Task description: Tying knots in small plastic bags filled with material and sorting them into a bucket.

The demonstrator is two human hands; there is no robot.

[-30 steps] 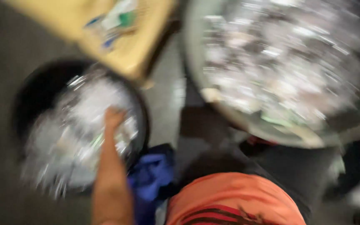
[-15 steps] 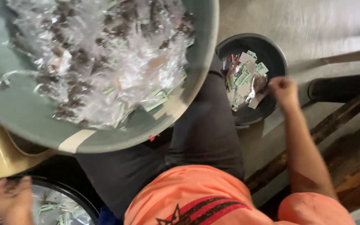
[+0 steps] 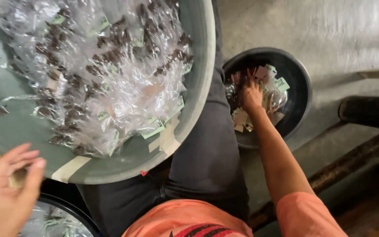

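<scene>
Right hand [image 3: 251, 93] reaching into the black bowl [image 3: 299, 83] at 2 o'clock.
Fingers are spread over the packets [image 3: 273, 87] there, nothing clearly gripped; a grasp is judged due next. The left hand [image 3: 7, 193], open and empty, is held at 8 o'clock beside the grey basin [image 3: 198, 66].

Orange short-sleeved shirt [image 3: 303, 217] with red-black print, dark grey trousers [image 3: 207, 162].
</scene>
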